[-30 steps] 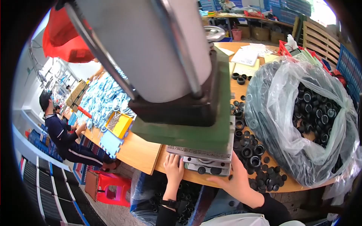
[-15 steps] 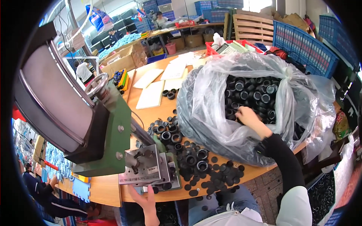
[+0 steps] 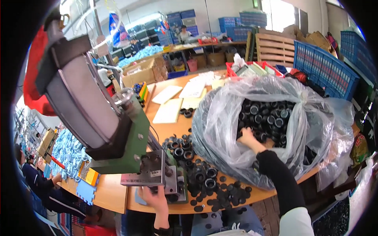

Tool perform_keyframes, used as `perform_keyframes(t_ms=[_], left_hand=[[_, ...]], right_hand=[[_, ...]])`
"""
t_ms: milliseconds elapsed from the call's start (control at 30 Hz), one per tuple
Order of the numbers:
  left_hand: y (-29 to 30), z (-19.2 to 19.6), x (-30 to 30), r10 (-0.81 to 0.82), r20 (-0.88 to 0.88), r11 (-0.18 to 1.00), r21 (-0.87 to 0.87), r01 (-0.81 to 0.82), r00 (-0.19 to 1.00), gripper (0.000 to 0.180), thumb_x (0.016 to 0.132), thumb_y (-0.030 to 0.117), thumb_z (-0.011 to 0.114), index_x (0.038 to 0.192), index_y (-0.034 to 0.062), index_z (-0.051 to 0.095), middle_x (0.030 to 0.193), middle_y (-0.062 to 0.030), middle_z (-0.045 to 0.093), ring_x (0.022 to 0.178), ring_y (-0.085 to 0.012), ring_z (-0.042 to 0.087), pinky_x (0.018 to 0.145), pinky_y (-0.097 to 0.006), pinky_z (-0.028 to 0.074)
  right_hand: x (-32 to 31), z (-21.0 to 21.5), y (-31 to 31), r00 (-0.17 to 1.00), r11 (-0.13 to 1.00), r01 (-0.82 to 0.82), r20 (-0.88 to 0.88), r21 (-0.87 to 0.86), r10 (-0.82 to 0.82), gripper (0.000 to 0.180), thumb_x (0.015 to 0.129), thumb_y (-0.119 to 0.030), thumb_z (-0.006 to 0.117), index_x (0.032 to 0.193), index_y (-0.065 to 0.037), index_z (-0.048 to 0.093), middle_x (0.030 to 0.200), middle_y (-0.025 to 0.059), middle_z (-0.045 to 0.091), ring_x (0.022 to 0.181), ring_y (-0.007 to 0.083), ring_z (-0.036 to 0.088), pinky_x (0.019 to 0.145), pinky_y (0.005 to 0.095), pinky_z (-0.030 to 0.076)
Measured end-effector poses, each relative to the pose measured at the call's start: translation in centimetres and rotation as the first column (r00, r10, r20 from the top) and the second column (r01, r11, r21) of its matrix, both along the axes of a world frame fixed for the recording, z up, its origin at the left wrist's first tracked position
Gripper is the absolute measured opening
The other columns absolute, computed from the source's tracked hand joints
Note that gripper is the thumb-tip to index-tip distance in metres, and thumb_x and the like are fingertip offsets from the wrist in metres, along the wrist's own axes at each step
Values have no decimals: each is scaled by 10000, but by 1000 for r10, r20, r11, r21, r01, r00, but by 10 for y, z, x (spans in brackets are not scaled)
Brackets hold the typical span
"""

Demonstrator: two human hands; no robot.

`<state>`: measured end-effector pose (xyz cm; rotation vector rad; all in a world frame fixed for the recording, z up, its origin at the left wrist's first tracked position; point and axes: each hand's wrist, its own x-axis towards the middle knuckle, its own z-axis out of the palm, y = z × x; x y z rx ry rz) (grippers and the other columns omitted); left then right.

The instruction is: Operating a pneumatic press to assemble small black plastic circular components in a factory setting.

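Observation:
My right hand (image 3: 249, 137) reaches into a large clear plastic bag (image 3: 220, 129) full of black ring-shaped parts (image 3: 267, 114) and rests on the pile; its fingers are partly hidden among the rings, so its grip is unclear. My left hand (image 3: 152, 196) lies at the front edge of the wooden table (image 3: 114, 196), touching the metal base (image 3: 151, 175) of a green press machine (image 3: 130, 145). Loose black rings and flat discs (image 3: 208, 185) are scattered on the table between the machine and the bag.
A grey cylinder (image 3: 78, 102) tops the press. Paper sheets (image 3: 169, 110) lie farther back on the table. Blue crates (image 3: 327, 70) and a wooden pallet (image 3: 275, 49) stand at the right. A seated person (image 3: 39, 185) works at the lower left, another person (image 3: 184, 33) far back.
The view has swung right and up from the press toward the bag. My right hand left the table's front edge and went into the bag, where it now sits deeper among the rings.

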<state>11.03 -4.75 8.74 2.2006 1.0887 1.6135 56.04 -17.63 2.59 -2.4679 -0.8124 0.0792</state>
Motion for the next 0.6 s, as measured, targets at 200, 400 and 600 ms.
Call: perform_keyframes(t_ms=[200,400,600], left_hand=[[-17,-15,-15,51,-6,998,-37,-51,999,546,760,135,724,1230,-36,504,1203,-203,569,1175,-378,477,1067,-505,266],[-53,-54,-101,215,84,971,-123,-204,973,451,743,113,758,1136,-29,589,1119,-204,590,1017,-326,570,899,-398,463],[-67,-102,-159,316,-41,899,-306,-313,948,447,729,133,748,1120,-20,597,1102,-191,603,1014,-325,581,902,-396,456]], right_hand=[[-3,14,-33,998,830,29,31,557,-56,335,718,-41,704,1031,-13,588,810,139,653,777,263,646,716,344,498],[-95,119,-81,751,732,144,-555,666,357,353,879,-38,532,1230,-48,568,799,55,606,559,136,612,440,212,416],[-202,125,-68,253,585,372,-685,721,683,444,887,-22,496,1325,-61,434,1088,140,599,868,285,660,728,331,528]])
